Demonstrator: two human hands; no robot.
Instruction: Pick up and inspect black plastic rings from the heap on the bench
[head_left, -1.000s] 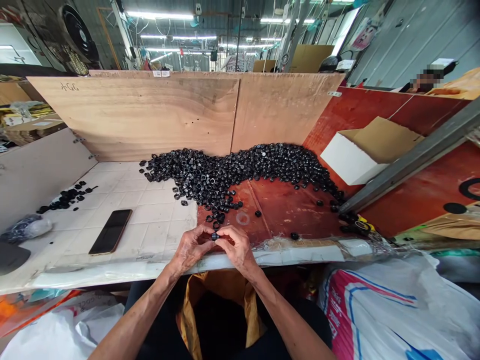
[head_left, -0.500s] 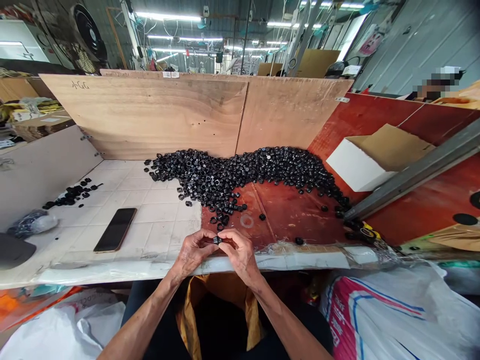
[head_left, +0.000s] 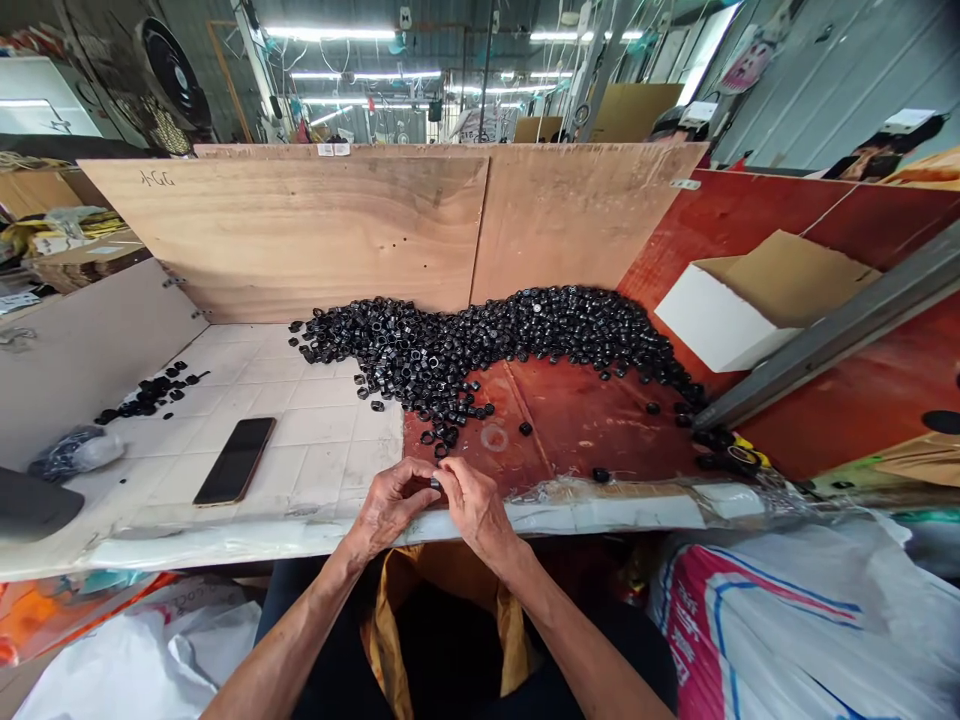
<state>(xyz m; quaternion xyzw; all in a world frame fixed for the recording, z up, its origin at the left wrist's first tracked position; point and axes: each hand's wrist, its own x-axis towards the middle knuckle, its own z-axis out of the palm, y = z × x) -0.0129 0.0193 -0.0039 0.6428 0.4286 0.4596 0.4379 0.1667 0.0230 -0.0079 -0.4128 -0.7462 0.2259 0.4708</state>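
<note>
My left hand [head_left: 390, 503] and my right hand [head_left: 474, 503] meet at the table's front edge, fingertips pinched on a small black ring-like part [head_left: 435, 484]. Fingers cover most of it, so its exact shape is unclear. Just beyond my fingers begins a large heap of similar small black parts [head_left: 420, 350], many of them hollow like nuts or caps. It spreads along the back panel and over to the right. Below my hands hangs an open yellow-brown sack [head_left: 390, 620], its inside dark.
Left on the white surface lie a phone [head_left: 235, 461] and a small group of black pieces [head_left: 154, 392]. An open white box [head_left: 712, 315] sits behind a slanted metal bar [head_left: 825, 345] at right. Wooden panels [head_left: 322, 230] wall the back. Another person is partly visible at far right.
My right fingers have closed further over the small black part, hiding more of it. Both hands stay at nearly the same spot. The camera view has shifted slightly.
</note>
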